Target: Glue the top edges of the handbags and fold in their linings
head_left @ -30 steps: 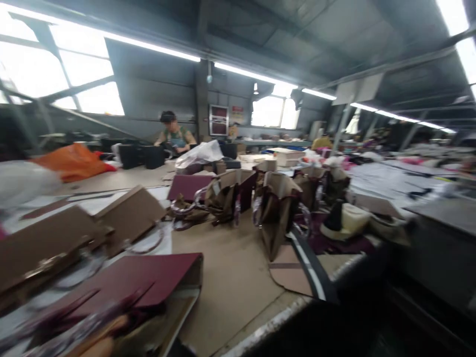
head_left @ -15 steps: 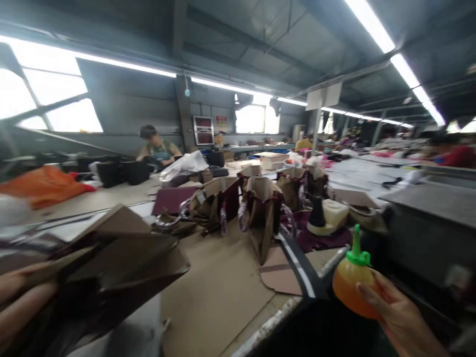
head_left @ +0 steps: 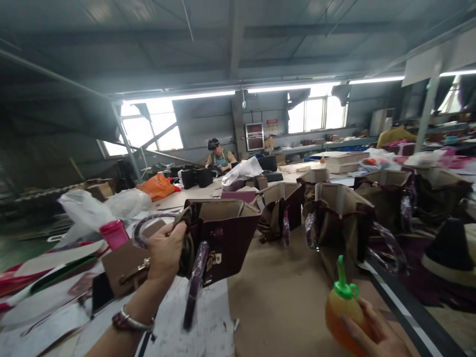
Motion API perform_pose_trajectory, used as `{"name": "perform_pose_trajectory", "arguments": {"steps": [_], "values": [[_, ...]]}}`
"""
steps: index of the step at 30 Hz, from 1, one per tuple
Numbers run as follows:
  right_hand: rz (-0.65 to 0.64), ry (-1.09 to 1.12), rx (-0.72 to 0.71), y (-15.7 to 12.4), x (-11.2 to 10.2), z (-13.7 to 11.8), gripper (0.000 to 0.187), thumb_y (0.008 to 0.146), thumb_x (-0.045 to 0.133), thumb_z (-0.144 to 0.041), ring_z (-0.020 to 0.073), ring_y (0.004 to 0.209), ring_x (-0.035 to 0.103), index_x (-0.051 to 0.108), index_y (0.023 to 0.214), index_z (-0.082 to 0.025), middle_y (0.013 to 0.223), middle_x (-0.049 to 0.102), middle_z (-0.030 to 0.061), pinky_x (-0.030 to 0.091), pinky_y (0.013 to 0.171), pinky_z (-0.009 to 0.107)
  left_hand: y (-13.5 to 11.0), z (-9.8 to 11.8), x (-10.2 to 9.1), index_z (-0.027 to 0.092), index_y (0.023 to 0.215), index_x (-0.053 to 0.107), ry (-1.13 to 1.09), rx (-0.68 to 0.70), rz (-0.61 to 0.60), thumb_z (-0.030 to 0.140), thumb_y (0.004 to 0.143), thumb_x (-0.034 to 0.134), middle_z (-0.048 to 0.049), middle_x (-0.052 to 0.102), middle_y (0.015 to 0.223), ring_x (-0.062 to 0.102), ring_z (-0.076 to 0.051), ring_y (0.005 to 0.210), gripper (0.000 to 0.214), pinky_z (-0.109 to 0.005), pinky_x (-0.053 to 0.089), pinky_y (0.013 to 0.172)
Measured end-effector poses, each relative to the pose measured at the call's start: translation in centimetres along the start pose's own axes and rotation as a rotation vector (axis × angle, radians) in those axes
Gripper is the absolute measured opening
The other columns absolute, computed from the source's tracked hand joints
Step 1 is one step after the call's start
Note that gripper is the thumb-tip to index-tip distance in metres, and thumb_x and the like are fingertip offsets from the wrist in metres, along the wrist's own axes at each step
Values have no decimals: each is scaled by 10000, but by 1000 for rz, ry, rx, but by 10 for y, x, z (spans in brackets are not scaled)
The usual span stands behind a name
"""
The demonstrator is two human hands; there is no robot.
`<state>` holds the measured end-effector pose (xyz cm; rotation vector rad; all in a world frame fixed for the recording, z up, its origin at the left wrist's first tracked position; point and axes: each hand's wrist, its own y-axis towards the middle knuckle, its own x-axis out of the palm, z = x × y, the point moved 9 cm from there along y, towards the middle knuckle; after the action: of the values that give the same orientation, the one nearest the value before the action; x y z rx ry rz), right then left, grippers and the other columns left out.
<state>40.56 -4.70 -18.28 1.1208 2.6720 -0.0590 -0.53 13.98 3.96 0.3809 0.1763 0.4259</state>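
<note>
My left hand is closed on the near left edge of a dark maroon handbag, lifted above the table. The bag's top gapes open on a tan lining, and a plastic-wrapped handle hangs down its front. At lower right, my right hand is wrapped round a squeeze bottle of orange liquid with a green nozzle pointing up. Beyond the bottle stands a similar open bag with brown sides, and another such bag sits just past the one I hold.
More unfinished bags stand to the right, near a black-and-cream container. On the left lie a tan flap piece, a pink cup and clear plastic bags. A co-worker sits across the table.
My view has swung to the left. The maroon handbag has come up and round, so its front faces me. My right hand still grips the bottle.
</note>
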Motion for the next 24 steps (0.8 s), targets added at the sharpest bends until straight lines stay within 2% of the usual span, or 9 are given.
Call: {"name": "perform_pose_trajectory", "arguments": {"steps": [3, 5, 9, 12, 16, 19, 21, 24], "values": [[-11, 17, -25, 6, 21, -13, 697, 629, 525, -716, 309, 1071, 569, 489, 1087, -191, 1111, 616, 101, 442, 951, 362, 5, -26, 8, 156, 554, 505, -114, -36, 81, 406, 593, 621, 70, 374, 477, 343, -76, 437, 278, -191, 276, 399], [-41, -17, -29, 16, 30, -11, 694, 628, 531, -707, 320, 1101, 549, 484, 1086, -189, 1134, 609, 112, 427, 964, 385, 7, -44, 17, 164, 536, 470, -137, -52, 115, 411, 601, 604, 74, 350, 472, 326, -76, 441, 288, -196, 269, 407], [-116, -142, 18, 29, 47, 15, 695, 603, 546, -712, 338, 1168, 506, 500, 1047, -180, 1155, 605, 141, 418, 981, 397, 0, -75, 38, 157, 545, 493, -120, -91, 118, 445, 624, 557, 65, 364, 476, 342, -90, 459, 305, -215, 303, 436], [-70, -178, -14, 25, 57, 28, 663, 628, 518, -710, 344, 1134, 534, 510, 1042, -192, 1130, 615, 135, 433, 967, 419, -7, -90, 44, 137, 608, 558, -73, -92, 84, 457, 651, 539, 51, 401, 508, 371, -104, 499, 324, -227, 329, 482], [-21, -208, -159, 16, 69, 26, 622, 720, 446, -654, 330, 1137, 530, 499, 1112, -173, 1177, 581, 144, 409, 989, 451, -12, -96, 39, 136, 704, 615, 29, -36, -10, 511, 682, 526, 27, 473, 576, 424, -133, 572, 386, -252, 362, 561], [11, -289, -194, 18, 70, 31, 660, 702, 447, -644, 345, 1146, 520, 502, 1140, -154, 1188, 576, 152, 402, 996, 481, -14, -93, 33, 157, 652, 607, 111, 25, -77, 545, 684, 520, -3, 527, 641, 473, -168, 665, 400, -293, 395, 687], [2, -340, -201, 21, 69, 37, 663, 677, 462, -647, 353, 1124, 532, 524, 1104, -144, 1145, 593, 162, 413, 986, 483, -14, -92, 30, 167, 598, 594, 158, 53, -109, 564, 681, 520, -29, 552, 698, 496, -197, 744, 412, -324, 389, 784], [20, -406, -250, 25, 65, 39, 606, 667, 469, -640, 359, 1072, 555, 555, 1021, -155, 1068, 602, 167, 426, 962, 498, -14, -92, 28, 174, 580, 598, 207, 61, -150, 593, 695, 504, -54, 554, 741, 507, -229, 810, 444, -358, 372, 842]]}}
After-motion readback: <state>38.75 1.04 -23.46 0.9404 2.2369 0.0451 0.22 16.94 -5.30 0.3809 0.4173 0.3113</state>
